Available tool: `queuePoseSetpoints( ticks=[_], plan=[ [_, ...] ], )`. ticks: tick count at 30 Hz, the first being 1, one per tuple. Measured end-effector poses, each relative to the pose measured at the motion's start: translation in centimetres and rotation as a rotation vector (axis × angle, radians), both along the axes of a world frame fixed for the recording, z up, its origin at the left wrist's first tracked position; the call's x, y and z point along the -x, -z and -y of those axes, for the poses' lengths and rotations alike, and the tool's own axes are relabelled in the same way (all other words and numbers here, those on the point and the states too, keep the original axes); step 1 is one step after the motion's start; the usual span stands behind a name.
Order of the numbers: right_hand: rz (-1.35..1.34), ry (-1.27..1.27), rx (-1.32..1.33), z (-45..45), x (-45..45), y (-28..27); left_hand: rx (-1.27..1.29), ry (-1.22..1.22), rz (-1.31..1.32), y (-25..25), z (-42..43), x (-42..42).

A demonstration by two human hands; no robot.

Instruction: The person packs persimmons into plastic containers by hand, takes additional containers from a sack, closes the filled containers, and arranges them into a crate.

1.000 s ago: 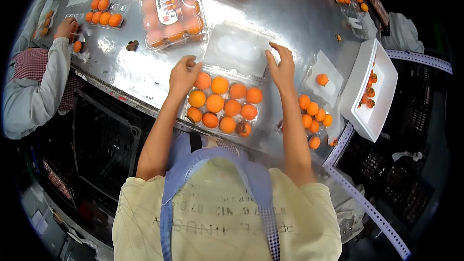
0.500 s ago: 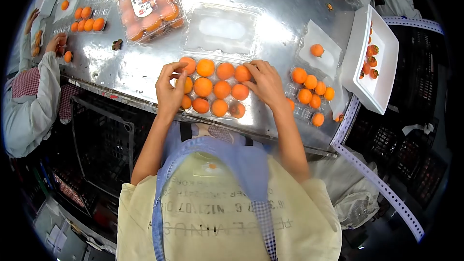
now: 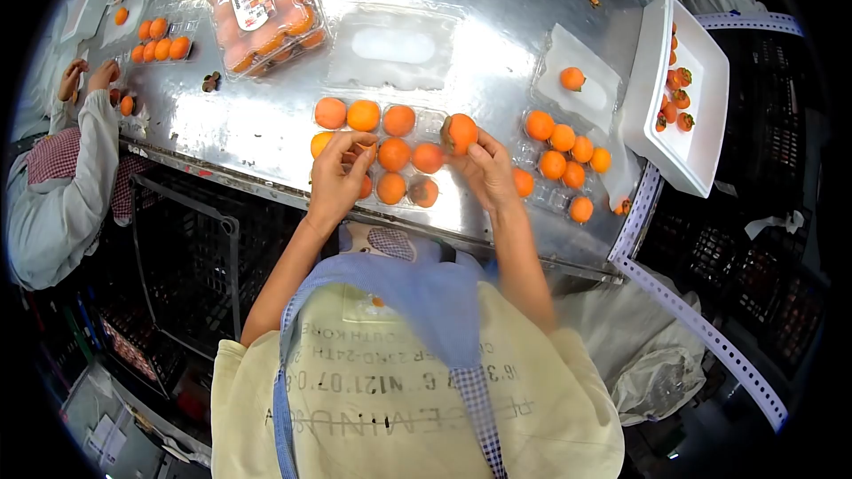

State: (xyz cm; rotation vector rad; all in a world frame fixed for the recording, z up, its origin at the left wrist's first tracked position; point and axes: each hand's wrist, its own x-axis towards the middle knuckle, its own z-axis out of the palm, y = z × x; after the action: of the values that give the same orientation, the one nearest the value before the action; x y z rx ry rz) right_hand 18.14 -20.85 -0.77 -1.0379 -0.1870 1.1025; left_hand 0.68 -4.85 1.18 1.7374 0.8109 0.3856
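Orange persimmons (image 3: 394,154) sit in rows in a clear plastic tray (image 3: 433,124) at the table's front edge. My right hand (image 3: 486,173) is closed around one persimmon (image 3: 462,134), raised at the tray's right end, where the back-right cup has no fruit. Over the middle row, my left hand (image 3: 342,177) has its fingers bent round another persimmon (image 3: 367,152), mostly hidden by them. Whether that fruit is lifted I cannot tell. Behind the tray lies the clear lid (image 3: 439,44) with a white pad (image 3: 382,46) in it.
A filled, labelled persimmon pack (image 3: 266,18) stands at the back left. To the right are a second part-filled tray (image 3: 559,186) and a white bin (image 3: 635,115) holding persimmons. A co-worker's hands (image 3: 89,80) work at the far left. A loose brown calyx (image 3: 210,82) lies on the metal table.
My right hand has lifted the back-right persimmon out of its cup. My left hand has moved right, from the tray's left end onto the middle row. The view has shifted slightly.
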Motion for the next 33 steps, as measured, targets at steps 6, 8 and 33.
queuePoseSetpoints(
  ticks=[6,8,33],
  plan=[
    [-0.201,0.028,-0.197,-0.1,0.1,-1.3,-0.106,0.01,-0.028,0.2,0.6,0.3],
    [-0.126,0.062,-0.039,0.0,-0.5,-0.4,-0.196,0.039,-0.067,0.0,0.7,0.2],
    [0.747,-0.179,0.339,1.0,0.5,1.2,-0.827,0.348,-0.53,0.6,3.4,-3.6]
  ],
)
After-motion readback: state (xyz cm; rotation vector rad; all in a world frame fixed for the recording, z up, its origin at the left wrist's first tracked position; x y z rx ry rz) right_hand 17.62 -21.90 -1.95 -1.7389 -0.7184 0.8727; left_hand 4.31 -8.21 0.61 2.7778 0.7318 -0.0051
